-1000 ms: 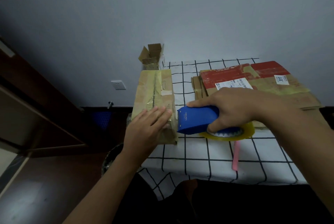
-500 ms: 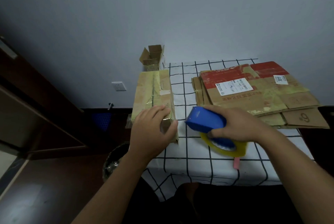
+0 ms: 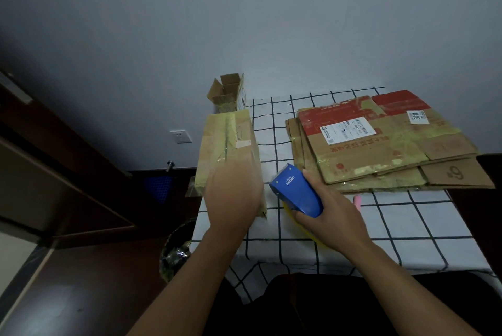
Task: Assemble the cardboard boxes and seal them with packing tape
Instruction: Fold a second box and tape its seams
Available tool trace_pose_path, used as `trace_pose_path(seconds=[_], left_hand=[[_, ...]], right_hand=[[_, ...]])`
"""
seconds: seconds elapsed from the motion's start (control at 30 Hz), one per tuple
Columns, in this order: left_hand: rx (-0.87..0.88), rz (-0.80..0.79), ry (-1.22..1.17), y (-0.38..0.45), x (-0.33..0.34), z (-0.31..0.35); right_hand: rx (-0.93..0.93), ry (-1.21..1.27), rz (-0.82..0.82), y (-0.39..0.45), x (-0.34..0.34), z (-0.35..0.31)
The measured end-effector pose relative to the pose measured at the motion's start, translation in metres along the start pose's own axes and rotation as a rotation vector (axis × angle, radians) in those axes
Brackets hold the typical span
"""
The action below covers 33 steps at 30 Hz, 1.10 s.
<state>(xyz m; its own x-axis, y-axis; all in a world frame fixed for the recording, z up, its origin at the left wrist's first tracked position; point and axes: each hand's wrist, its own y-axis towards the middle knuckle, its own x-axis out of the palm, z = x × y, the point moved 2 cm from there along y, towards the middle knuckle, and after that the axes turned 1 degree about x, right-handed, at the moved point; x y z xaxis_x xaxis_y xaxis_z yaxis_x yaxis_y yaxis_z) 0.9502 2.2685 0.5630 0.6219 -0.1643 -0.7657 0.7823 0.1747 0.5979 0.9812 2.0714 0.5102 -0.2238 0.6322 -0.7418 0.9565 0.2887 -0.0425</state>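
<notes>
a: what am i looking at right now?

b: i'm seeing the assembled box [image 3: 228,153] lying on the left edge of the checked tablecloth [image 3: 380,227], long side running away from me, with a taped seam down its top. my left hand [image 3: 235,194] is lying across its near end, blurred by motion. it looks flat on the top, but i can't tell how far the fingers are spread or whether they're curling over the edge.

a: and the other hand?

b: my right hand [image 3: 330,213] is gripping the blue tape dispenser [image 3: 297,190], fingers wrapped round its body, the yellowish roll peeking out underneath.

a: what's different from a second ago?

b: the dispenser was touching the box's near end then. now it's sitting just beside the box, apart from it, nose tilted up and to the left. meanwhile the left hand has been sliding further over the box end, covering more of it.

a: meaning?

b: i'm judging the tape strip has been cut and the left hand is smoothing it down, so this box is looking nearly sealed.

a: what's left?

b: the stack of flattened cartons [image 3: 380,145] on the right is waiting to be folded up, and a small open box [image 3: 228,91] is standing at the far corner, flaps up.
</notes>
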Motion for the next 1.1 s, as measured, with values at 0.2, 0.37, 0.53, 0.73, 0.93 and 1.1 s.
trace_pose_path(seconds=[0.2, 0.37, 0.53, 0.73, 0.93, 1.1], left_hand=[[0.01, -0.045, -0.01, -0.003, -0.005, -0.001], [-0.043, -0.174, -0.15, -0.005, -0.015, -0.005], [-0.031, -0.19, 0.016, -0.016, -0.026, -0.016], [-0.138, -0.058, -0.009, -0.019, -0.033, -0.034], [-0.327, -0.027, -0.162, -0.026, -0.037, -0.049], [-0.399, -0.13, -0.39, -0.041, -0.032, -0.046]], right_hand=[[0.018, 0.044, -0.001, 0.002, -0.006, -0.003], [-0.021, 0.125, 0.055, 0.01, -0.029, -0.022], [-0.118, 0.311, 0.216, 0.024, -0.072, -0.057], [-0.326, 0.509, 0.314, 0.041, -0.109, -0.116], [-0.391, 0.467, 0.204, 0.059, -0.092, -0.149], [-0.361, 0.409, 0.14, 0.064, -0.074, -0.147]])
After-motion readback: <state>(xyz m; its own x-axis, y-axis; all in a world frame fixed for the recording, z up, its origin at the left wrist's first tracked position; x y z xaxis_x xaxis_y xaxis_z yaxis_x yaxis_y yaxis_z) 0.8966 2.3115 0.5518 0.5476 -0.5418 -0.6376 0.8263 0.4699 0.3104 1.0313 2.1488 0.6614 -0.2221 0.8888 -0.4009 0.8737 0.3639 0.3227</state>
